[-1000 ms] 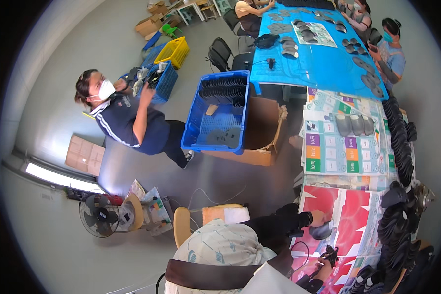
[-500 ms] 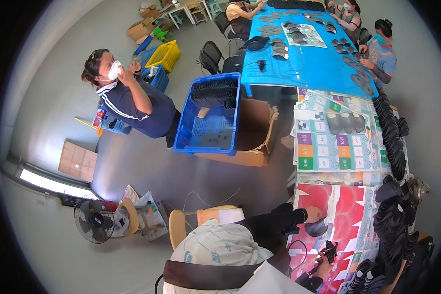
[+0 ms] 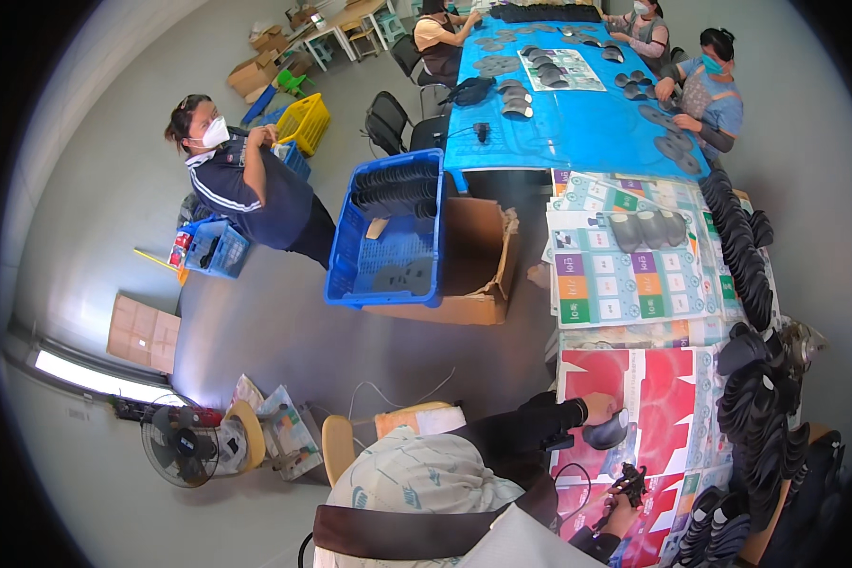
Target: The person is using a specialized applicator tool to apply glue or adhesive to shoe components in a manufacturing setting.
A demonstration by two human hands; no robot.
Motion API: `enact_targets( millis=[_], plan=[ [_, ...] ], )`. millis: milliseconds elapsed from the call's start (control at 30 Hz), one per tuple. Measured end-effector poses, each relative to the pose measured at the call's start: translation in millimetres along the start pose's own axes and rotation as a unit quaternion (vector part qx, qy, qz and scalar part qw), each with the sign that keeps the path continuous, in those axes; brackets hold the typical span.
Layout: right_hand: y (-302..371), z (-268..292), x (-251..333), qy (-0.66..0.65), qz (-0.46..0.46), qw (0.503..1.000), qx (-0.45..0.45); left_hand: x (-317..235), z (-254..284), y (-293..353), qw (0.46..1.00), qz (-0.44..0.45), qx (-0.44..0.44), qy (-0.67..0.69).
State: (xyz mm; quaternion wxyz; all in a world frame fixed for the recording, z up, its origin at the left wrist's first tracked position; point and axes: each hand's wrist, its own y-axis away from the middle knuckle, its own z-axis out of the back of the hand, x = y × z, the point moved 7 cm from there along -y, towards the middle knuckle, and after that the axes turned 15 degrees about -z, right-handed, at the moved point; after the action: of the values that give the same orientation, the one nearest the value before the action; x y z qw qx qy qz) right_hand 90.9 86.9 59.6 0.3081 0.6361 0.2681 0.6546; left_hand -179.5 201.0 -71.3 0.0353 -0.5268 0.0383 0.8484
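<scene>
My left hand (image 3: 598, 409) is closed on the edge of a dark grey, curved cup-shaped piece (image 3: 608, 432), held above red-and-white printed sheets (image 3: 661, 398) on the table. Closer to the lower edge, my right hand (image 3: 621, 517) grips a black hand tool (image 3: 630, 485), its exact kind too small to make out. A thin black cable loops on the sheets beside that tool. The tool is apart from the grey piece. My fingers are partly hidden on both hands.
Dark curved pieces stand stacked (image 3: 755, 417) along the table's right side. Three grey pieces (image 3: 647, 230) lie on printed sheets farther off. A blue crate (image 3: 336, 256) stands by a cardboard box (image 3: 492, 308). One person stands left; others sit at a blue-covered table (image 3: 502, 151). A fan (image 3: 180, 445) is lower left.
The standing person has lowered a hand from the mask to the chest. The whole view has shifted slightly. My hands keep hold of the grey piece and the black tool.
</scene>
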Motion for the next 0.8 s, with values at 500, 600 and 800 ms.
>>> enact_targets(
  millis=[500, 600, 800],
  plan=[
    [-4, 11, -19, 0.222, 0.099, 0.968, -0.053, -165, 162, 28, 0.957, -0.178, -0.209, -0.093],
    [13, 11, -7, 0.111, 0.096, 0.987, -0.070, -227, 199, 38, 0.827, -0.330, -0.282, -0.358],
    [32, -7, 21, 0.096, -0.055, 0.990, -0.087, -151, 136, -12, 0.955, -0.242, -0.078, -0.153]
  ],
)
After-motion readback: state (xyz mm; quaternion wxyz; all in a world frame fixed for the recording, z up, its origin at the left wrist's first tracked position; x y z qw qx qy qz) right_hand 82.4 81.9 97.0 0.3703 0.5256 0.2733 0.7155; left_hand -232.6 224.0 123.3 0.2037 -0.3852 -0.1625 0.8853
